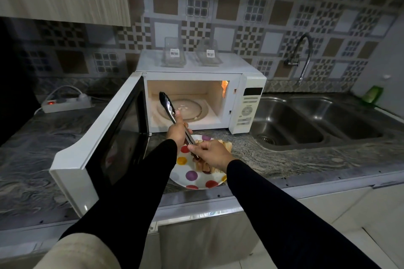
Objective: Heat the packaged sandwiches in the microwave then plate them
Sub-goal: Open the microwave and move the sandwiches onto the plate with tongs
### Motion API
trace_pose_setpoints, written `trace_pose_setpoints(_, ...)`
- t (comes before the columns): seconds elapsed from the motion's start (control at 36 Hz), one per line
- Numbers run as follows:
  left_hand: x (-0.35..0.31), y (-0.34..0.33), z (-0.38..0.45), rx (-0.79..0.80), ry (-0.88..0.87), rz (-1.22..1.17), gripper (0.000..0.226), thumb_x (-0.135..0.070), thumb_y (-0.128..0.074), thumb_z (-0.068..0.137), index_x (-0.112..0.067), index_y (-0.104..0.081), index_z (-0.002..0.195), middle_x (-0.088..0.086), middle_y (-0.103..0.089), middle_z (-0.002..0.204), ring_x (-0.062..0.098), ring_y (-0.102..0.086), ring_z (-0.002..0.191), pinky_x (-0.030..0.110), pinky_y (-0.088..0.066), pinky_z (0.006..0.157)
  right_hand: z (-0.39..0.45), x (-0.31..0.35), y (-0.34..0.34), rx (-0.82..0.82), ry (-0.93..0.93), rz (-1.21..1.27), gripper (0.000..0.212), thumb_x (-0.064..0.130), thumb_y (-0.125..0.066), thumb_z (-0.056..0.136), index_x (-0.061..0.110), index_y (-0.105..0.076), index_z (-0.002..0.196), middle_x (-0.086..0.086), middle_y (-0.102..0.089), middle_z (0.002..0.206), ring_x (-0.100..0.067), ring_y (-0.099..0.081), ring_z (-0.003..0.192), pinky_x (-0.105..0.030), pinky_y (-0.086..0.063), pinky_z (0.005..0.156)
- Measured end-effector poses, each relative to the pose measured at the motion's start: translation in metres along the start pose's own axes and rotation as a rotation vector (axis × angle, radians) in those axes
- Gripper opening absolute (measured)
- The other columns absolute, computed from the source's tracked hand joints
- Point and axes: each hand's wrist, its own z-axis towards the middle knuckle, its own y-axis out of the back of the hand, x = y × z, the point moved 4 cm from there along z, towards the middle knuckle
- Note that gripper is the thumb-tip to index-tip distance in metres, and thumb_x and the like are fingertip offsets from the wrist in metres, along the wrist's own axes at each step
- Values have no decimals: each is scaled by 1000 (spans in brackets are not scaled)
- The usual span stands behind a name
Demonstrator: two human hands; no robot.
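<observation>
A white microwave (247, 107) stands on the counter with its door (102, 148) swung wide open to the left and its interior lit. Inside, the glass turntable (190, 111) carries only a few crumbs. My left hand (177, 131) grips metal tongs (167, 105) whose closed tips point into the oven mouth. In front of the microwave sits a white plate with coloured dots (192, 176) holding sandwich pieces (205, 167). My right hand (213, 154) hovers over the plate and pinches the tongs' rear end. Two clear sandwich packages (174, 55) (210, 54) sit on top of the microwave.
A double steel sink (306, 124) with a flexible tap (302, 59) lies to the right. A white power strip (65, 102) with a lit red switch rests at the back left. A green sponge (371, 94) sits behind the sink. The counter edge runs just below the plate.
</observation>
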Motion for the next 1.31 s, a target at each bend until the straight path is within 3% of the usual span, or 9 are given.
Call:
trace_pose_setpoints(0.14,5,-9,-7,129,84,-49,59,-64,-26,94,-17,-43,64,-1,-51,58,16,-43,55,25,-31,55,8,2,3,-37,13,-60,44,42,-62,90,-2,-67,86,-9,-67,77,-19,-59,72,-38,-54,74)
trace_pose_setpoints(0.33,17,-16,-14,246,192,-3,58,-64,-28,94,-16,-45,66,3,-49,62,19,-42,54,25,-33,57,18,9,-3,-11,15,-44,14,19,-55,92,13,-58,80,-22,-70,94,-24,-64,75,-42,-55,79)
trace_pose_setpoints(0.39,19,-16,-10,236,187,-20,58,-64,-29,94,-16,-45,67,5,-48,63,20,-44,56,27,-36,59,21,11,-7,-8,33,-42,10,16,-52,94,16,-61,95,-17,-70,97,-25,-65,80,-36,-57,71)
trace_pose_setpoints(0.47,14,-11,-6,187,155,-63,58,-62,-27,95,-17,-43,62,3,-51,61,19,-47,56,28,-39,62,23,11,-8,7,25,36,39,17,-57,91,11,-53,129,-13,-69,108,-23,-66,92,-25,-51,75)
trace_pose_setpoints(0.61,5,1,7,94,132,-190,59,-58,-28,97,-15,-40,59,2,-55,68,17,-53,63,31,-46,69,26,5,-1,51,-29,78,59,34,-74,81,18,-47,131,-9,-60,121,-20,-60,107,-26,-45,86)
trace_pose_setpoints(0.83,4,5,18,-10,128,-226,57,-63,-26,95,-21,-40,59,-6,-59,67,10,-55,65,26,-39,64,27,-4,-3,180,-97,36,6,14,-62,88,14,-56,90,-6,-61,69,-11,-57,53,-25,-40,53)
trace_pose_setpoints(1.0,6,1,19,-31,142,-216,59,-62,-24,96,-20,-39,58,-4,-58,67,10,-54,65,26,-37,65,29,-5,-4,137,-185,19,16,22,-55,93,15,-54,78,-2,-61,55,-10,-50,39,-14,-39,39)
trace_pose_setpoints(1.11,3,-1,20,-36,139,-232,58,-61,-24,96,-20,-40,58,-5,-59,68,10,-54,64,26,-38,65,32,-5,1,93,-236,-97,35,46,-60,86,13,-61,75,-2,-66,58,-14,-60,48,-20,-50,51)
trace_pose_setpoints(1.31,-1,-2,21,-16,124,-218,58,-63,-26,95,-19,-39,60,-4,-60,69,13,-54,67,27,-41,71,37,2,5,104,-228,-122,33,41,-60,87,11,-60,74,-1,-63,58,-13,-56,45,-13,-40,38)
